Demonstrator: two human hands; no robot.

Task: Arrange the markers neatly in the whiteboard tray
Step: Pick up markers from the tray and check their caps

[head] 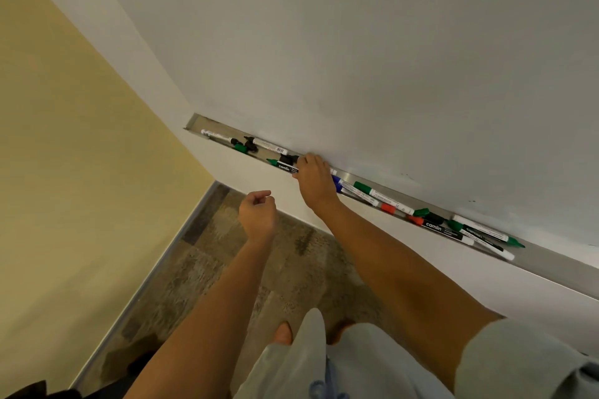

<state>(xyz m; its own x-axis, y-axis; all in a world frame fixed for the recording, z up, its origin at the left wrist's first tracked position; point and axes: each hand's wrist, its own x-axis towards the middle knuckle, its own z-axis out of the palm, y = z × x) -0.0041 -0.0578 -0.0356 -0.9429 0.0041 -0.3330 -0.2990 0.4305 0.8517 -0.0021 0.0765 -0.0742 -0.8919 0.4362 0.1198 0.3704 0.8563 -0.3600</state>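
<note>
1. We see the whiteboard tray, a long metal channel under the whiteboard, running from upper left to lower right.
2. Our right hand reaches into the tray near its middle. Its fingers curl down over a black marker with white "camlin" lettering and a green tip; the fingertips are hidden in the tray, so we cannot tell whether they actually pinch it.
3. Our left hand hangs in front of the wall below the tray, touching nothing, its fingers loosely curled with the thumb and forefinger close together.
4. Left of the right hand lie 2 white markers, loose black caps and a green cap, scattered at angles.
5. Right of the hand, a blue-capped marker lies beside green-capped and red-capped white ones, overlapping.
6. Farther right, black "camlin" markers and white ones with green ends cross each other.
7. Below are patterned carpet and a yellow wall.
</note>
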